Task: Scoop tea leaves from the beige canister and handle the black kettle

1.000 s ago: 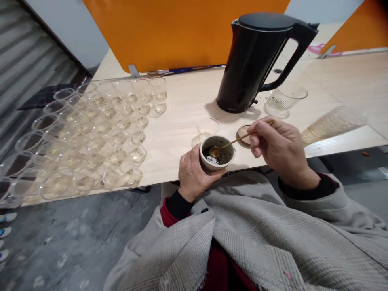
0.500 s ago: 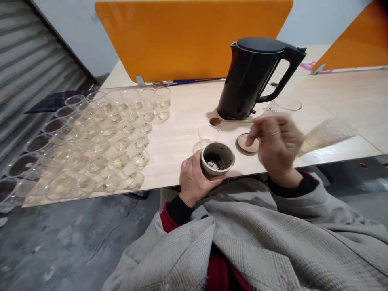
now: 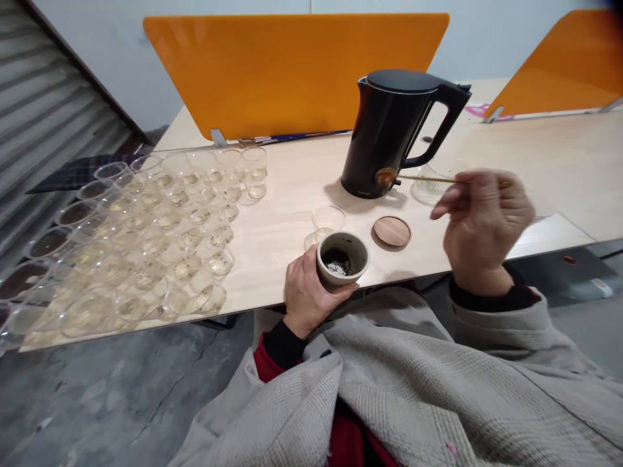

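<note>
Head view: left hand [image 3: 310, 288], fingers curled around one ceramic cup [image 3: 358, 258] of dark granules [image 3: 338, 264] at the tabletop [image 3: 285, 194] edge; right hand [image 3: 487, 230], fingers pinching one golden spoon [image 3: 388, 176]. One electric kettle [image 3: 379, 136] stands beyond; clustered clear cups [image 3: 156, 246], probably over thirty, overlap.

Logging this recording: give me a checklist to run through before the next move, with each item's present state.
1. Left hand supports the ceramic cup: ok, wrapped around its side.
2. Dark bits inside that cup: ok, visible at the bottom.
3. Right hand has the spoon: ok, pinching its handle, outside the cup.
4. Spoon's bowl carrying anything: cannot tell, too blurred.
5. Kettle upright on the table, lid down: ok.
6. Ceramic cup apart from the clear cup behind it: cannot tell, they overlap in view.
</note>
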